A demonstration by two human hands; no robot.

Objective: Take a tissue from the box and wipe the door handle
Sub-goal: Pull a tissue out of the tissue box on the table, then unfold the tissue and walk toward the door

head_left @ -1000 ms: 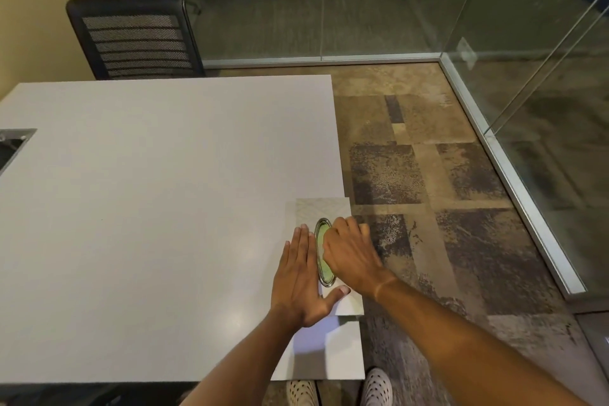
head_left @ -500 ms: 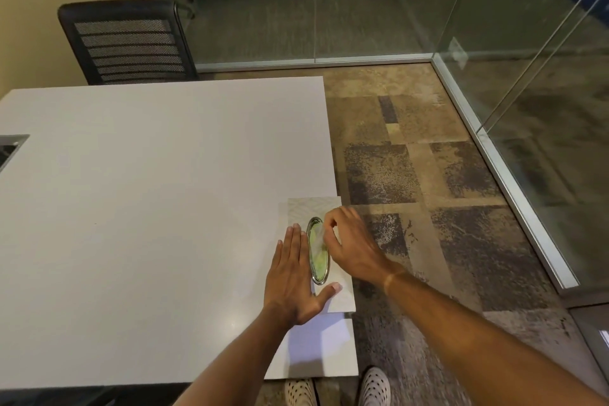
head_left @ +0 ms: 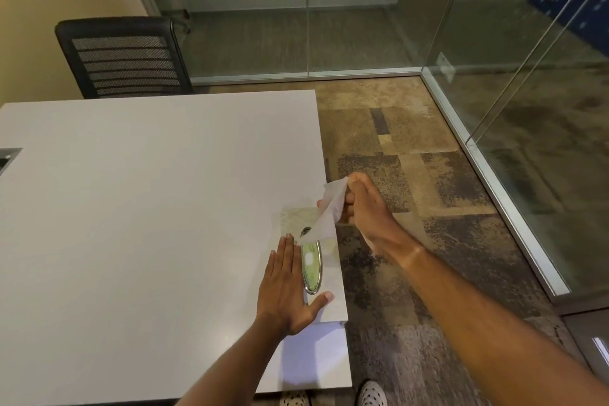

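Observation:
A flat pale tissue box (head_left: 329, 290) with an oval metal-rimmed opening (head_left: 311, 269) lies at the right edge of the white table (head_left: 148, 208). My left hand (head_left: 286, 290) rests flat on the box's left side, fingers spread, pressing it down. My right hand (head_left: 365, 204) is raised above the box's far end, pinching a white tissue (head_left: 328, 211). The tissue stretches from my fingers down to the far end of the opening, its lower tip still at the slot. No door handle is in view.
A black mesh-backed chair (head_left: 125, 56) stands at the table's far side. Glass partitions (head_left: 527, 76) with metal floor rails run along the back and right. Patterned carpet (head_left: 412, 175) lies right of the table. My shoes (head_left: 372, 394) show at the bottom.
My right hand lifted from the box's opening, up and away, drawing a white tissue out. My left hand stayed flat on the box.

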